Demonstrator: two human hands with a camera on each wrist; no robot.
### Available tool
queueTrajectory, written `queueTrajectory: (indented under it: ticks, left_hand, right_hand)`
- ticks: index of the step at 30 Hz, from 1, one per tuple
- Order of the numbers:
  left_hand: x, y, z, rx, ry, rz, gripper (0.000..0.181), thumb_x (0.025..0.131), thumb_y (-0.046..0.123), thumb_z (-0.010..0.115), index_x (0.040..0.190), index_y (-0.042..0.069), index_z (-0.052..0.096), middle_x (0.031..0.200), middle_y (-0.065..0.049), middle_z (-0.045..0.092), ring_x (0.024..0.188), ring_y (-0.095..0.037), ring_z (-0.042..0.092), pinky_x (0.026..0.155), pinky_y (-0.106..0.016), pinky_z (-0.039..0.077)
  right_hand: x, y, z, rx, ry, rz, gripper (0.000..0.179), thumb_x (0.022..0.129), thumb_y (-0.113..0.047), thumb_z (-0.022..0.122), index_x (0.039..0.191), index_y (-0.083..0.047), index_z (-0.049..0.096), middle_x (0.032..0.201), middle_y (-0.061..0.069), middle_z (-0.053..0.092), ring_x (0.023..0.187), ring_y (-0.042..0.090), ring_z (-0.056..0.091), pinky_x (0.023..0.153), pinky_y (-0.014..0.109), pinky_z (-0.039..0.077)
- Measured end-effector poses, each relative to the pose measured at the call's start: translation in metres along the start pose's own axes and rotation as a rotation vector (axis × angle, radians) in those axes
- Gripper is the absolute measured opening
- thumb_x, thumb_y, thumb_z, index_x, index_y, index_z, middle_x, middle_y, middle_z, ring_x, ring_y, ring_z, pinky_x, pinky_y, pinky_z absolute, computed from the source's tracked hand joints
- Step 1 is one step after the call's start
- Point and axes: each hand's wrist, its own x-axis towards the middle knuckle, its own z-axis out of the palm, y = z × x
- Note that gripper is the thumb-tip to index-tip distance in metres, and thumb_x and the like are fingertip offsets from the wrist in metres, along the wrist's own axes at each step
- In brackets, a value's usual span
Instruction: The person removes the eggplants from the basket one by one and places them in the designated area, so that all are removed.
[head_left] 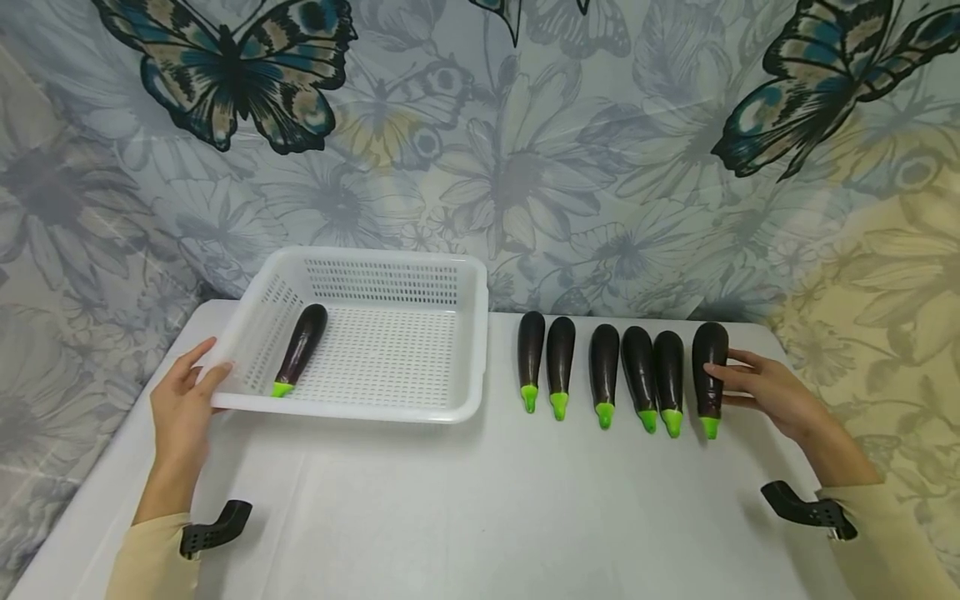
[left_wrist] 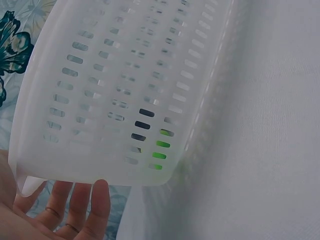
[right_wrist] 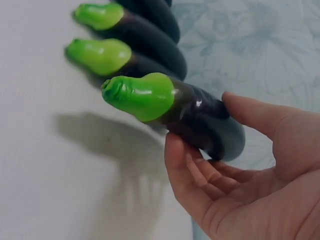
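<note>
A white plastic basket (head_left: 352,408) with slotted walls stands at the left of the table, one dark purple eggplant (head_left: 303,346) with a green stem end lying inside. My left hand (head_left: 183,400) grips the basket's left end, thumb over the rim and fingers along the outside. Through the slots in the left wrist view, the green end of that eggplant (left_wrist: 160,144) shows. At the far right, my right hand (head_left: 772,392) holds another eggplant (head_left: 708,371) between thumb and fingers. In the right wrist view, this eggplant (right_wrist: 145,97) casts a shadow on the tabletop, its green end pointing away from the palm.
Several more eggplants (head_left: 604,375) lie in a row between the basket and my right hand, green ends toward me. White cloth covers the table (head_left: 480,508). Behind it hangs a butterfly-patterned fabric (head_left: 525,167), close along the back edge.
</note>
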Motion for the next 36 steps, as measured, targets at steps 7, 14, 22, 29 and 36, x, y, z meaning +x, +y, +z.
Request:
queueTrajectory:
  ticks: [7,14,22,29,36]
  left_hand:
    - [0.001,0.001,0.0,0.021,0.002,-0.015,0.049,0.094,0.014,0.066,0.14,0.025,0.056,0.115,0.003,0.057,0.087,-0.004,0.057,0.055,-0.015,0.051]
    - [0.002,0.0,0.001,0.016,0.02,-0.021,0.048,0.093,0.013,0.067,0.139,0.025,0.058,0.116,0.001,0.058,0.085,-0.004,0.058,0.051,-0.016,0.05]
    - [0.002,0.001,0.001,0.004,0.014,-0.023,0.048,0.094,0.013,0.067,0.139,0.025,0.057,0.125,-0.001,0.056,0.088,-0.004,0.058,0.052,-0.016,0.051]
    - [0.001,0.0,0.001,0.005,0.014,-0.021,0.048,0.093,0.013,0.067,0.138,0.025,0.058,0.106,0.008,0.059,0.085,-0.004,0.057,0.052,-0.016,0.05]
    - [0.001,0.001,0.001,0.006,0.013,-0.02,0.048,0.093,0.013,0.067,0.139,0.026,0.057,0.105,0.009,0.059,0.087,-0.004,0.057,0.052,-0.016,0.05]
  right_hand:
    - [0.004,0.011,0.002,-0.005,0.002,0.029,0.082,0.102,-0.029,0.054,0.145,0.022,0.006,0.12,0.015,0.058,0.085,-0.004,0.061,0.079,0.026,0.056]
    - [0.011,0.012,0.007,-0.045,0.022,0.064,0.083,0.101,-0.03,0.054,0.144,0.024,0.009,0.124,0.031,0.055,0.087,0.005,0.064,0.079,0.03,0.057]
    - [0.015,0.01,0.008,-0.068,0.027,0.09,0.085,0.1,-0.034,0.055,0.144,0.024,0.01,0.129,0.035,0.049,0.089,0.003,0.06,0.079,0.03,0.057]
    - [0.017,0.01,0.011,-0.064,0.058,0.095,0.083,0.099,-0.034,0.056,0.143,0.023,0.016,0.131,0.038,0.043,0.083,0.001,0.058,0.076,0.029,0.058]
    - [0.018,0.012,0.008,-0.071,0.052,0.112,0.087,0.098,-0.037,0.057,0.144,0.022,0.013,0.125,0.034,0.047,0.084,0.002,0.057,0.078,0.03,0.057]
